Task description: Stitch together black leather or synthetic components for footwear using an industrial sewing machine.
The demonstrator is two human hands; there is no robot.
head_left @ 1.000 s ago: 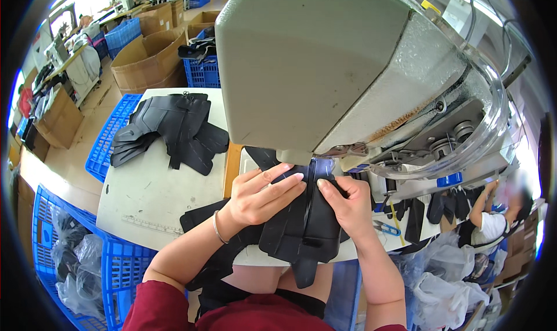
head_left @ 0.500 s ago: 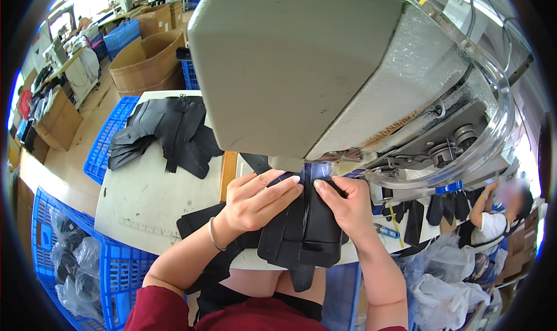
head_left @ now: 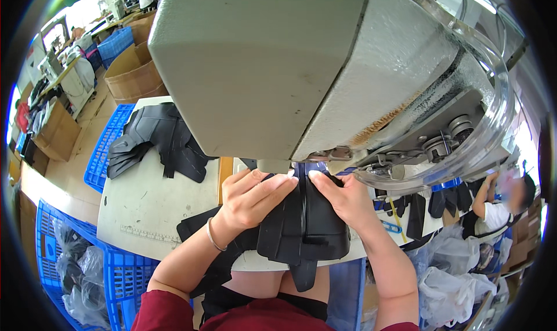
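Note:
A black leather-like workpiece of several joined panels, with a seam running down its middle, lies under the head of a grey-green sewing machine. On the seam's left side, my left hand presses it with fingers held together. My right hand grips the right side, thumb on top near the seam. Both sets of fingertips are close to the sewing point, which the machine head mostly hides. The lower end of the workpiece hangs over the table's front edge toward my lap.
Similar black pieces are heaped on the white table at left. Blue crates with plastic-wrapped goods stand beside it. Blue thread snips and black strips lie at right. Another person sits beyond plastic bags.
The view has shifted slightly, so the machine head appears further left. Both hands stay on the workpiece; the fingertips sit a little nearer the machine head.

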